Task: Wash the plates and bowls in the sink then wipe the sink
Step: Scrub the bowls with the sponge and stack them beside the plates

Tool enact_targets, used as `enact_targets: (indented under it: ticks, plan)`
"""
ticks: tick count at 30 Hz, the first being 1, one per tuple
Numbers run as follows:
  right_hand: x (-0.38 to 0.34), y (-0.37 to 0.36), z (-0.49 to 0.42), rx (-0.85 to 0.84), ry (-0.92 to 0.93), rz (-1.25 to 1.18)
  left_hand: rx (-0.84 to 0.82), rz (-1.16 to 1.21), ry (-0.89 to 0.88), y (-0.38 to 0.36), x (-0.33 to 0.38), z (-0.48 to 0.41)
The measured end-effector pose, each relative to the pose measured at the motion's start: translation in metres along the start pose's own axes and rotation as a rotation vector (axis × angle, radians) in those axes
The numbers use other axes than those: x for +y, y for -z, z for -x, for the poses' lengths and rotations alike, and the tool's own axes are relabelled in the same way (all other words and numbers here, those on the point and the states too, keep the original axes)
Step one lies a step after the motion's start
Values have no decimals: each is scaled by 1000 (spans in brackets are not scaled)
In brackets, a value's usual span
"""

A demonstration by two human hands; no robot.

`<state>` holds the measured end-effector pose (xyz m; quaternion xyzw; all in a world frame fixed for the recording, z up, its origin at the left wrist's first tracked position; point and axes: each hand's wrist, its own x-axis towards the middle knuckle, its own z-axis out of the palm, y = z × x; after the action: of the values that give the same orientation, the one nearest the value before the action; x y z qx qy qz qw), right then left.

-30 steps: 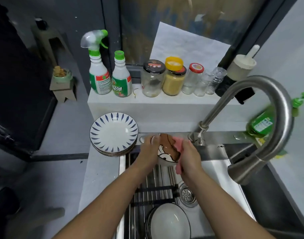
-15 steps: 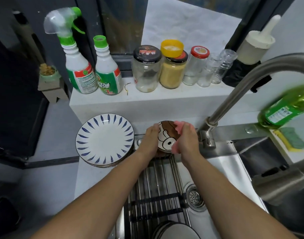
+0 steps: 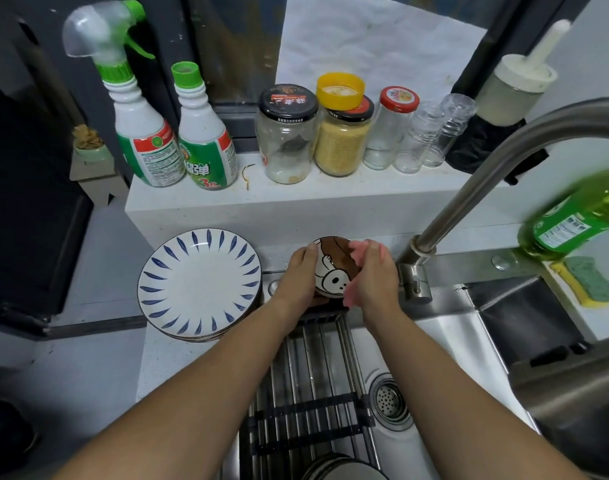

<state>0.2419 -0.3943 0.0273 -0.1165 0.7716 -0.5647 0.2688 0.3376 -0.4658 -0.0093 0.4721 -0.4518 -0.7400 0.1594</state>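
A small bowl (image 3: pixel 333 269) with a brown and white cartoon figure is held over the back edge of the sink (image 3: pixel 445 344). My left hand (image 3: pixel 298 277) grips its left side. My right hand (image 3: pixel 377 277) presses a pink cloth (image 3: pixel 355 248) against its right side; most of the cloth is hidden under my fingers. A stack of white plates with blue strokes (image 3: pixel 199 282) lies on the counter to the left. Another white bowl (image 3: pixel 344 470) shows at the bottom edge, under the metal rack (image 3: pixel 310 379).
The curved steel faucet (image 3: pixel 469 188) rises just right of my hands. A green dish soap bottle (image 3: pixel 580 216) and a green and yellow sponge (image 3: pixel 588 282) sit at the right. Spray bottles (image 3: pixel 140 133) and jars (image 3: pixel 285 133) line the ledge behind. The drain (image 3: pixel 390 403) lies in the sink.
The view has come closer and lower. Both hands keep the bowl at the sink's back edge, and the bowl has turned a little between them. The lower bowl has slipped toward the bottom edge.
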Motion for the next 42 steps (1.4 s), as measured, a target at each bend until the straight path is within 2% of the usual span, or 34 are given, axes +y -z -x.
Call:
enact_targets:
  ticks: [3, 7, 13, 17, 20, 22, 24, 29, 33, 42]
  plan:
    - [5, 0, 3, 31, 47, 20, -7, -28, -49, -5, 7, 11]
    - [5, 6, 13, 72, 225, 144, 27, 36, -11, -5, 4, 15]
    - [5, 26, 53, -50, 335, 123, 111, 51, -31, -6, 0, 49]
    - [15, 57, 95, -159, 135, 56, 142, 7, -131, 3, -7, 100]
    - [17, 84, 126, -249, -87, -121, 165, -13, -116, 15, -23, 141]
    - [17, 107, 145, -284, -170, -184, 153, -65, -66, 22, -36, 170]
    - [23, 130, 162, -319, -170, -183, 132, -121, -12, 26, -55, 199]
    - [50, 170, 185, -307, -55, 133, 105, -173, 78, 20, -94, 265]
    - [63, 175, 202, -370, -74, 183, 126, -124, 119, 7, -121, 293]
    - [76, 173, 217, -437, 50, 259, 178, -29, 68, -18, -153, 301]
